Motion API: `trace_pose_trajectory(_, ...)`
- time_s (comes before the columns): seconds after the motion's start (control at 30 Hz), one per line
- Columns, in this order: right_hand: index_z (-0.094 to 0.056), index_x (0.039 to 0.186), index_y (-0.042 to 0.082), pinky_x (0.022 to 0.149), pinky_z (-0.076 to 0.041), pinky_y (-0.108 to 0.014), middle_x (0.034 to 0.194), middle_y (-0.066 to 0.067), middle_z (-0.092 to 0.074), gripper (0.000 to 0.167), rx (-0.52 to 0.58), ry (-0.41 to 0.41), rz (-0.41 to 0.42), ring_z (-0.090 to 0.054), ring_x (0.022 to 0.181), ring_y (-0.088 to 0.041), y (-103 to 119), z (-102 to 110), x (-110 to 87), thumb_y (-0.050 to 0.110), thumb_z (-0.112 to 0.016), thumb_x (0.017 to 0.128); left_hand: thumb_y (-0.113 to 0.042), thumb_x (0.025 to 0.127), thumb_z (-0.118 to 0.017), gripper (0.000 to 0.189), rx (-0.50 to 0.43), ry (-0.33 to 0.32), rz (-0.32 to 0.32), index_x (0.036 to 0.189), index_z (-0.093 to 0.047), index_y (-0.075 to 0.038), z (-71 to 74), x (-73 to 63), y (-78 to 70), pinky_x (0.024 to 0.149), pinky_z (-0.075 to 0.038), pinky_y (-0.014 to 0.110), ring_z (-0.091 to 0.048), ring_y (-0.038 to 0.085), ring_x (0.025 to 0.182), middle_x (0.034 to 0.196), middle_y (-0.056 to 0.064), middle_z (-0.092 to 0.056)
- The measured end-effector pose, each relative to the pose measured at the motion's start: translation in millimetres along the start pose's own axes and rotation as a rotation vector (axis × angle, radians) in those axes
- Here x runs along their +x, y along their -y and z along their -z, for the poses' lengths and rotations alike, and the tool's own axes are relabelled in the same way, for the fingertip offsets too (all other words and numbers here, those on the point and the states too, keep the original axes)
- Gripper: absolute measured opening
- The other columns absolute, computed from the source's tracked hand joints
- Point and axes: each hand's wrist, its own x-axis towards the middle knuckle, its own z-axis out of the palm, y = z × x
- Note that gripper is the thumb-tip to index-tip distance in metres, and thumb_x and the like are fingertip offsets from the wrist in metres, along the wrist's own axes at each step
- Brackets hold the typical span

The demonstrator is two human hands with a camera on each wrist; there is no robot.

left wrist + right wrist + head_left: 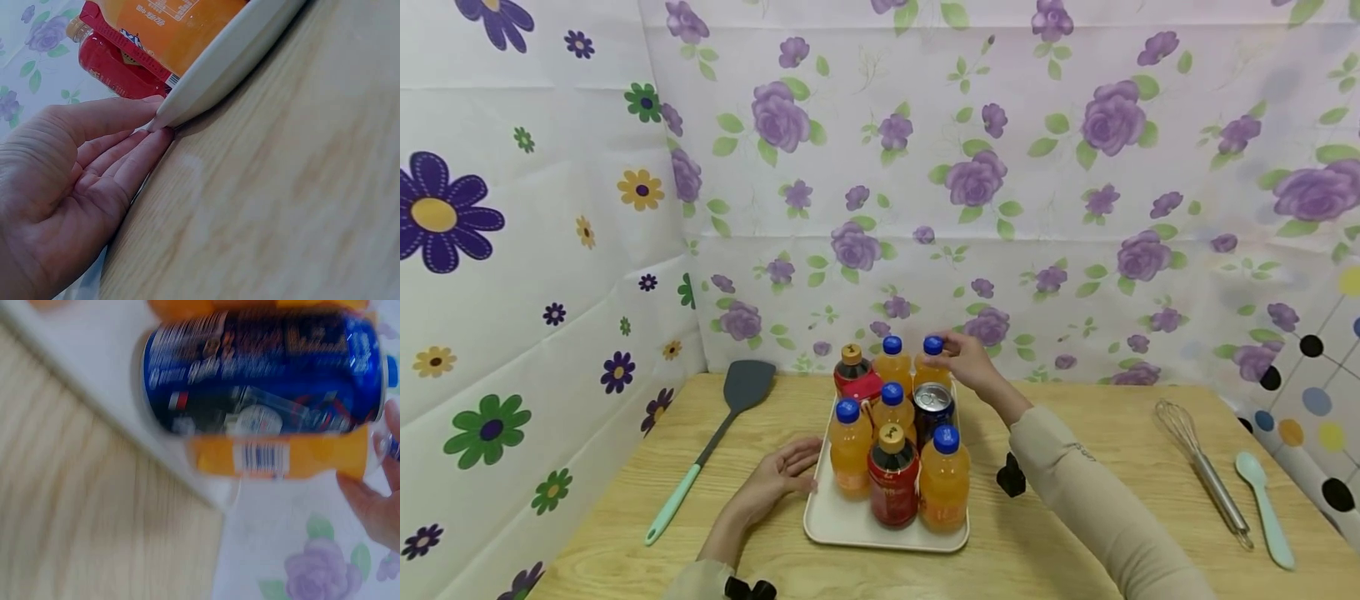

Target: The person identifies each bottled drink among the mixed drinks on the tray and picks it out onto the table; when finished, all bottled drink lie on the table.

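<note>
A cream tray [842, 525] on the wooden table carries several orange drink bottles with blue caps, two red-labelled bottles of dark drink and a dark blue can [262, 375]. My left hand [775, 479] is at the tray's left edge. In the left wrist view, its thumb lies on the rim [206, 81] and its fingers reach beneath, pinching the tray. At the back right corner, my right hand [977, 367] holds an orange drink bottle [325, 456] near its neck, just below the cap. That bottle stands behind the can, which covers part of it.
To the left lies a grey spatula [748, 387] with a mint handle. A whisk [1206, 483] and a mint spoon [1266, 508] lie on the right. Flowered sheets [887, 192] hang behind the table and along its left side.
</note>
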Motion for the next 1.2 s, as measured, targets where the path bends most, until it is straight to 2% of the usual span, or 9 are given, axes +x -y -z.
trace_pose_trajectory(0.27,-0.055,0.136,0.002,0.105,-0.05,-0.046,0.135,-0.019,-0.06,0.047,0.022,-0.021,-0.012,-0.058,0.125,-0.035,11.2,1.5,-5.0,0.011,-0.067,0.092,0.003,0.086,-0.067,0.077,-0.014,0.003,0.008,0.15,-0.024,0.009,0.2,0.1,-0.8,0.101,-0.052,0.022,-0.026,0.044,0.145,0.156,0.032,-0.024)
trace_pose_trajectory(0.67,-0.051,0.14,0.002,0.111,-0.046,-0.044,0.138,-0.019,-0.057,0.052,0.096,-0.087,0.012,-0.055,0.129,-0.033,30.8,27.5,-0.3,0.013,-0.067,0.092,0.004,0.087,-0.065,0.076,-0.006,0.001,0.018,0.15,-0.023,0.01,0.4,0.7,-2.3,0.101,-0.052,0.022,-0.025,0.044,0.145,0.156,0.032,-0.024)
trace_pose_trajectory(0.73,-0.051,0.14,0.004,0.102,-0.052,-0.036,0.138,-0.017,-0.058,0.052,0.078,-0.105,0.008,-0.058,0.126,-0.029,33.2,33.1,0.9,0.016,-0.068,0.092,0.003,0.087,-0.066,0.076,-0.007,0.0,0.016,0.15,-0.023,0.01,0.5,0.3,-1.9,0.1,-0.052,0.022,-0.025,0.044,0.145,0.156,0.032,-0.024)
trace_pose_trajectory(0.8,-0.051,0.141,0.005,0.087,-0.056,-0.026,0.138,-0.015,-0.059,0.053,0.056,-0.121,0.0,-0.063,0.116,-0.021,35.4,39.5,1.4,0.018,-0.068,0.092,0.003,0.087,-0.066,0.077,-0.005,-0.002,0.015,0.15,-0.023,0.01,0.5,0.1,-1.9,0.101,-0.052,0.022,-0.026,0.044,0.145,0.156,0.032,-0.024)
trace_pose_trajectory(0.9,-0.05,0.141,0.006,0.066,-0.05,-0.017,0.138,-0.015,-0.059,0.054,0.044,-0.138,-0.009,-0.063,0.095,-0.006,37.3,50.1,0.7,0.02,-0.068,0.092,0.003,0.087,-0.066,0.077,-0.004,-0.007,0.015,0.15,-0.024,0.01,0.2,0.0,-2.3,0.101,-0.051,0.022,-0.028,0.043,0.145,0.155,0.032,-0.025)
trace_pose_trajectory(0.93,-0.05,0.141,0.006,0.065,-0.05,-0.016,0.138,-0.015,-0.058,0.055,0.046,-0.139,-0.01,-0.062,0.092,-0.002,37.7,53.8,0.1,0.019,-0.068,0.092,0.003,0.087,-0.066,0.077,-0.002,-0.009,0.015,0.15,-0.024,0.01,0.3,0.1,-2.3,0.101,-0.051,0.022,-0.028,0.042,0.145,0.156,0.032,-0.025)
trace_pose_trajectory(1.03,-0.049,0.142,0.006,0.076,-0.053,-0.015,0.138,-0.016,-0.058,0.055,0.043,-0.15,-0.017,-0.064,0.096,-0.002,38.0,65.1,-3.1,0.02,-0.067,0.093,0.003,0.086,-0.066,0.076,0.0,-0.013,0.017,0.15,-0.024,0.009,0.6,0.2,-1.7,0.102,-0.051,0.022,-0.029,0.042,0.145,0.156,0.032,-0.025)
trace_pose_trajectory(1.1,-0.048,0.143,0.006,0.089,-0.054,-0.023,0.139,-0.016,-0.057,0.055,0.041,-0.156,-0.023,-0.065,0.109,-0.013,38.0,73.0,-6.4,0.021,-0.067,0.093,0.003,0.086,-0.067,0.077,0.002,-0.012,0.016,0.15,-0.024,0.01,0.5,0.2,-1.6,0.102,-0.051,0.022,-0.03,0.041,0.145,0.156,0.031,-0.026)
trace_pose_trajectory(1.2,-0.046,0.144,0.005,0.111,-0.046,-0.037,0.142,-0.017,-0.055,0.057,0.035,-0.169,-0.026,-0.057,0.128,-0.028,36.4,85.8,-11.5,0.022,-0.066,0.094,0.002,0.086,-0.068,0.078,0.008,-0.007,0.013,0.15,-0.024,0.01,0.5,0.2,-1.3,0.103,-0.05,0.023,-0.032,0.04,0.144,0.155,0.032,-0.026)
